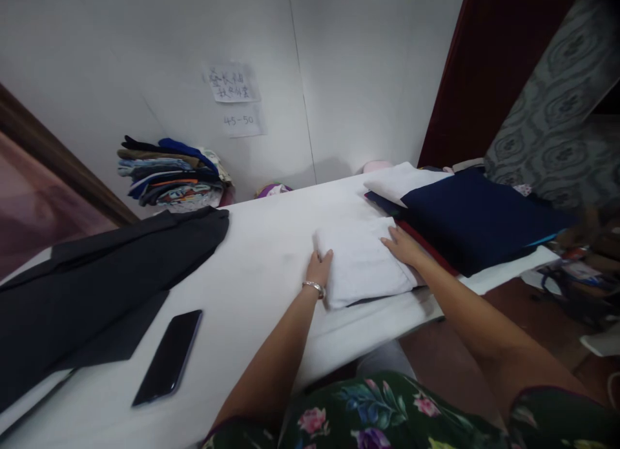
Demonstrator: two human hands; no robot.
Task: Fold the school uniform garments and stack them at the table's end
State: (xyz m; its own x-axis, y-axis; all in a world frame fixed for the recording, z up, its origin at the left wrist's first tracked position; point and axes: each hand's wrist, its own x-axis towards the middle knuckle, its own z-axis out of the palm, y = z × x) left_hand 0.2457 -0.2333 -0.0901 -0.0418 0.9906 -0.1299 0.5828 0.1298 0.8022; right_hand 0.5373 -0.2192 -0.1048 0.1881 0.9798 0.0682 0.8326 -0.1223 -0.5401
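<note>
left hand (320, 268) lies flat against the left edge of a folded white cloth (361, 261), fingers released and pressing, not clenched; a bracelet (314, 285) sits at the wrist. right hand (402, 245) rests palm-down on the cloth's right edge, likewise open, gripping nothing. the cloth lies on the white table (256, 268), right of centre, its far right corner touching or overlapping a stack of folded pieces — a navy cloth (475, 216) on top, a white piece (402, 177) behind, a red edge showing beneath.

a dark garment (97, 274) is spread over the table's left side, with a phone (169, 355) just beside its lower edge. a pile of coloured clothes (169, 171) stands against the wall under two paper notes (235, 84).

risk, as judged: the folded cloth sits near the table's front edge — an uneven push from either open palm could skew the fold or slide a corner off. pressing toward the navy stack could disturb its layers.
</note>
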